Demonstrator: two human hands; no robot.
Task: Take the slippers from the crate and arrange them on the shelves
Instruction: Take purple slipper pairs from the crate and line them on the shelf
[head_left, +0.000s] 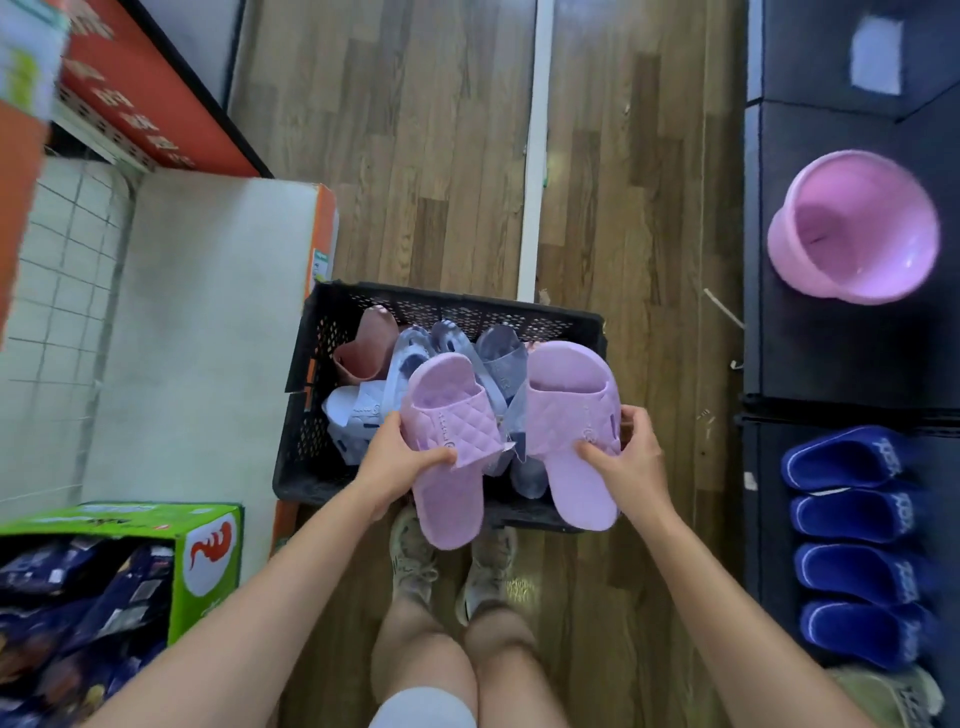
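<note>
A black perforated crate stands on the wooden floor in front of my feet. Inside lie several slippers: pale lilac ones and a dusty pink one. My left hand grips one pink quilted slipper by its strap, held above the crate. My right hand grips the matching pink slipper beside it. The two slippers are held apart, toes pointing away from me. On the dark shelf at right, several blue slippers stand in a row.
A pink plastic basin sits on the dark shelf at upper right. A white and orange box stands left of the crate. A green carton of dark packets is at lower left. My two shoes rest behind the crate.
</note>
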